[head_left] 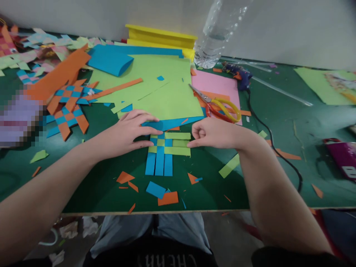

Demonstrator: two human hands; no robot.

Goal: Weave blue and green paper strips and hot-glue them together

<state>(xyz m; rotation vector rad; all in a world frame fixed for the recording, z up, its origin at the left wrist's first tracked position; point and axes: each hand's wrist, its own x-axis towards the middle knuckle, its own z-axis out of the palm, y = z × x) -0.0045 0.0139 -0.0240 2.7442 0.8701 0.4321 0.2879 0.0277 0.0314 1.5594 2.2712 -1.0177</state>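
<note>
Head view. Observed green table spanning the frame from left edge to right edge. Noted light green sheet at upper centre, with clear bottle at top, right of centre. Logged left hand at centre, fingers extended and released, index and thumb tips touching the weave's upper left. Logged right hand just right of centre, fingers curled in, thumb tip against the green strip ends; could not tell pinch from mere contact. Found scissors lying above right hand, blades toward upper left. Located woven paper strips, blue crossed with light green, at frame centre, between both hands. Recorded glue gun at upper right, then blue scrap at lower centre.
</note>
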